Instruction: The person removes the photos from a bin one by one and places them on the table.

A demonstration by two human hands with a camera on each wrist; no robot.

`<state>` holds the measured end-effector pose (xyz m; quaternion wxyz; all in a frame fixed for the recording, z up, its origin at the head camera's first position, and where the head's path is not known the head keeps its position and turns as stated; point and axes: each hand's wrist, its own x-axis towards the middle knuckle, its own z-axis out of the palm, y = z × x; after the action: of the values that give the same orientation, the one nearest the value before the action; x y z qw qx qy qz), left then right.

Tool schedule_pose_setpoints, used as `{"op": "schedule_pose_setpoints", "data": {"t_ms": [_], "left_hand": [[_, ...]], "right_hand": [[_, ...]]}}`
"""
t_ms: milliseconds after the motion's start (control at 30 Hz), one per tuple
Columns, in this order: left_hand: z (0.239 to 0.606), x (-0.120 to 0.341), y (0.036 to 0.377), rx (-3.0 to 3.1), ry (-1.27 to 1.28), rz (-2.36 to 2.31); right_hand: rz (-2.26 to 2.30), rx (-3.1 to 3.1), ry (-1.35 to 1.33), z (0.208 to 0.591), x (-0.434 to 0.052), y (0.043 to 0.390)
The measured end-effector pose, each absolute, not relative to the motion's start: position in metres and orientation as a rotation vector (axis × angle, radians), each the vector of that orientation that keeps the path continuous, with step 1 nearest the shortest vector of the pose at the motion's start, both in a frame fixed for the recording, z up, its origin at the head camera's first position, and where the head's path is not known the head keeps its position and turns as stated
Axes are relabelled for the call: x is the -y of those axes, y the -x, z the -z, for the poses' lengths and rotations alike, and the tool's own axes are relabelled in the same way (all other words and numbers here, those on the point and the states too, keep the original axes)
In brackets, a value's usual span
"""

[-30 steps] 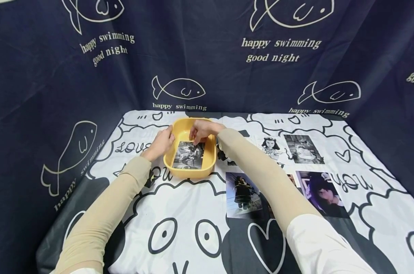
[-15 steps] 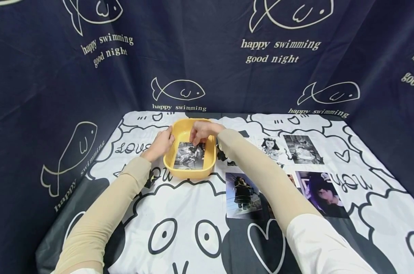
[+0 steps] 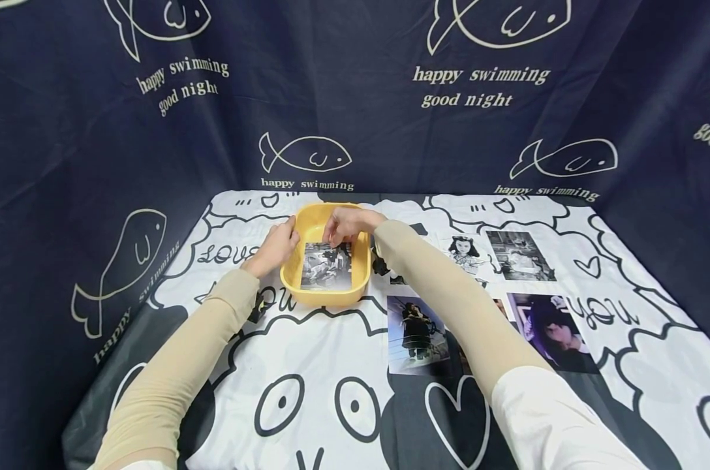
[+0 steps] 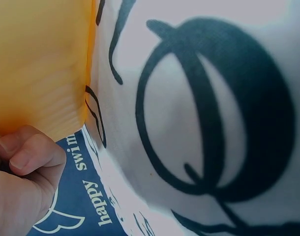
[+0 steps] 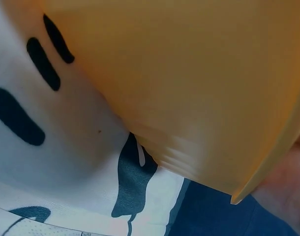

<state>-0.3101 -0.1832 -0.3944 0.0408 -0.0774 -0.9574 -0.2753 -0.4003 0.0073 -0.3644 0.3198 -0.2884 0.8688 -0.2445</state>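
Observation:
A yellow plastic basin (image 3: 327, 299) stands on the patterned cloth, seen from outside in both wrist views. My left hand (image 3: 275, 246) grips its left rim; in the left wrist view, curled fingers (image 4: 34, 152) lie against the yellow wall. My right hand (image 3: 346, 225) reaches over the right rim into the basin. Its fingers pinch the far edge of a black-and-white photo (image 3: 325, 269) inside. The fingertips partly cover that edge. In the right wrist view the basin wall (image 5: 189, 88) hides most of this hand.
Right of the basin lie several photos: one of a dark-clothed figure (image 3: 416, 333), a purple-toned one (image 3: 551, 329), a grey one (image 3: 519, 256) and a drawn-looking portrait (image 3: 466, 253). My right forearm covers part of this group. A dark blue curtain (image 3: 390, 143) hangs behind.
The photo in the basin has shifted and turned slightly under my right fingers. My left hand and the basin have stayed nearly in place.

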Motion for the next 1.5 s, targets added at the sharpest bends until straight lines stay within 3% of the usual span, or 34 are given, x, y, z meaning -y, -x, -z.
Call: {"op": "schedule_pose_setpoints", "data": {"t_ms": [633, 1500], "left_hand": [[0.395, 0.181, 0.309, 2.937, 0.22, 0.851], [0.396, 0.179, 0.306, 2.914, 0.235, 0.884]], "right_hand": [[0.776, -2.224, 0.756, 0.362, -0.015, 0.402], [1.111, -2.215, 0.692, 0.315, -0.042, 0.402]]}}
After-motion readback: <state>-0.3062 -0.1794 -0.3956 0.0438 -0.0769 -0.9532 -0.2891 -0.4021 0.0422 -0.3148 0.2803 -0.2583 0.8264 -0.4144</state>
